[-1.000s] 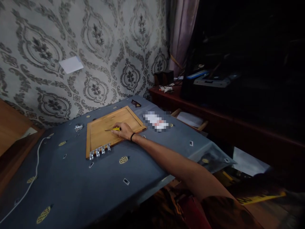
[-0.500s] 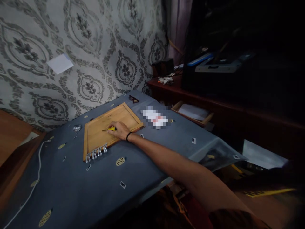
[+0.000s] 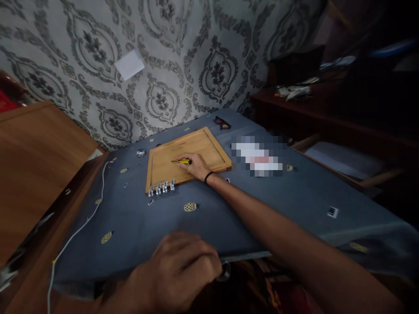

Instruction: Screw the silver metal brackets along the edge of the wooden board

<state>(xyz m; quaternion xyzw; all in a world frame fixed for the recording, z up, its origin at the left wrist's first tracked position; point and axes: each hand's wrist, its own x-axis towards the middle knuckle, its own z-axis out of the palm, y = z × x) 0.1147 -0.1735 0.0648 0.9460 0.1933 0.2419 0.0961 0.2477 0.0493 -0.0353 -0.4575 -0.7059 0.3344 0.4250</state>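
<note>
My right hand (image 3: 197,165), with a dark band at the wrist, is closed around a yellow and black screwdriver (image 3: 185,161). The screwdriver lies low over a framed wooden panel (image 3: 206,144), its thin shaft pointing left. Several shiny metal pieces, like hinges (image 3: 162,187), sit in a row along the panel's near left edge. My left hand (image 3: 183,266) is curled into a fist at the table's front edge. A small round, shiny object (image 3: 225,271) shows beside its knuckles; whether the fist holds it I cannot tell.
A patterned blue-grey cloth (image 3: 229,218) covers the table. Dark glasses (image 3: 222,123) lie at the back, small metal parts (image 3: 141,152) left of the panel. A white cable (image 3: 100,196) runs down the left side. An open drawer (image 3: 337,161) stands to the right.
My left hand has come into view at the bottom, closed. The view has turned left, so the table appears further right. My right hand still holds the screwdriver over the panel.
</note>
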